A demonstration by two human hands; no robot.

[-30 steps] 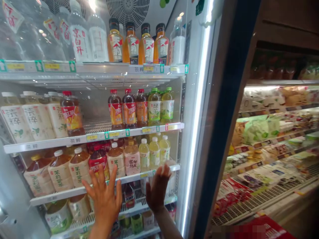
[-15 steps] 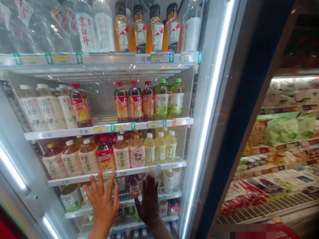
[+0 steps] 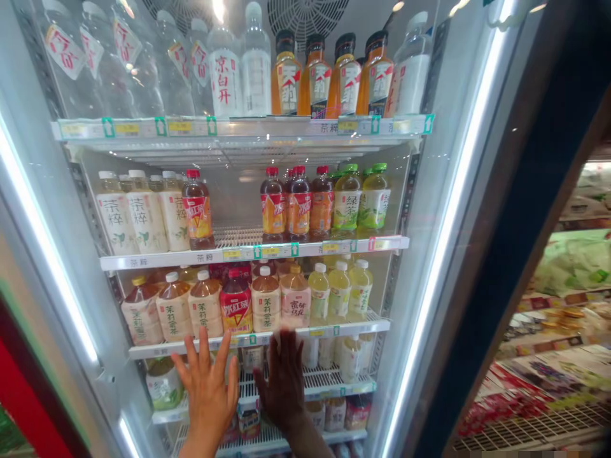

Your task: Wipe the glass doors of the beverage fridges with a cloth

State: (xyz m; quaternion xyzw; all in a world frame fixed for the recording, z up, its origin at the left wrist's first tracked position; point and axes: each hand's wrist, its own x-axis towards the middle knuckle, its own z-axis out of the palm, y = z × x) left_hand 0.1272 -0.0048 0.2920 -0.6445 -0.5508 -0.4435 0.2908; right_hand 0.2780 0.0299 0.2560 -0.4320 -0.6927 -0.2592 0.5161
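My left hand (image 3: pixel 209 381) is raised at the lower middle, palm forward with its fingers spread, holding nothing. To its right, my right hand (image 3: pixel 282 381) looks darker; its fingers are stretched upward and it is empty too. Both hands are in front of the lower shelves of an upright drinks cooler. Just above my left fingertips stands a large red-labelled tea bottle (image 3: pixel 235 302). A pink-labelled bottle (image 3: pixel 296 302) is above my right fingertips. Whether either hand touches glass or a shelf I cannot tell.
Clear bottles (image 3: pixel 224 70) and amber bottles (image 3: pixel 287 79) fill the top shelf. Green tea bottles (image 3: pixel 348 200) stand below. A bright light strip (image 3: pixel 432 235) and a dark frame (image 3: pixel 506 191) edge the cooler's right side. Beyond it are shelves of packaged goods (image 3: pixel 534 388).
The cooler has shifted rightward in the view, showing more of its left side. Both hands stay raised and spread at nearly the same place in the picture.
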